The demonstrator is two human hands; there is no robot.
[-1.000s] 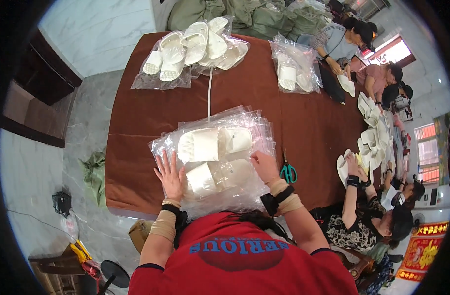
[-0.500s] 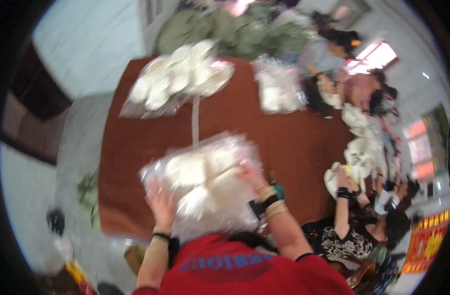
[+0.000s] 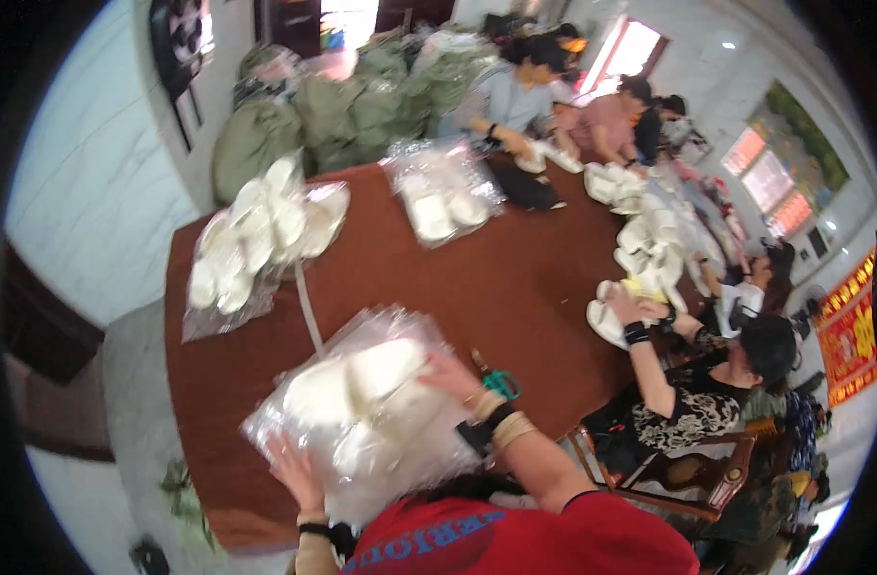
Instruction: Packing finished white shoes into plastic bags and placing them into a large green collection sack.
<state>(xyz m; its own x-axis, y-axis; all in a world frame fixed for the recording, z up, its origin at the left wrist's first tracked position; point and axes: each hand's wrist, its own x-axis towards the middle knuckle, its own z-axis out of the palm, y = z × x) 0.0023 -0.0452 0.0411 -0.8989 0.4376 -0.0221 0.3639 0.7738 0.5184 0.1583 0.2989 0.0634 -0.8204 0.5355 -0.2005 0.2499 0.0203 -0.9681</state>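
Note:
A clear plastic bag (image 3: pixel 328 470) with white slippers (image 3: pixel 316 395) inside lies before me on the brown-covered table (image 3: pixel 515 297). Against the bag's left side rests my left hand (image 3: pixel 295 474), its fingers spread. My right hand (image 3: pixel 450 379) reaches over the right side of the bag, fingers stretched out on the plastic beside the slippers; its fingertips are slightly blurred. Neither hand is closed around anything that I can see. Just beyond my right wrist lie scissors (image 3: pixel 499 383) with green handles.
More bagged white slippers lie at the far left (image 3: pixel 256 230) and on a second bag (image 3: pixel 443 196) near the far edge. Along the right side run loose white slippers (image 3: pixel 640 230), where a co-worker (image 3: pixel 692 393) handles some. Green sacks (image 3: pixel 328 120) stand behind the table.
My view has swung, so the table and bags appear shifted left. Both hands stay on the bag, the right one still lying over its right side. The scissors show more fully.

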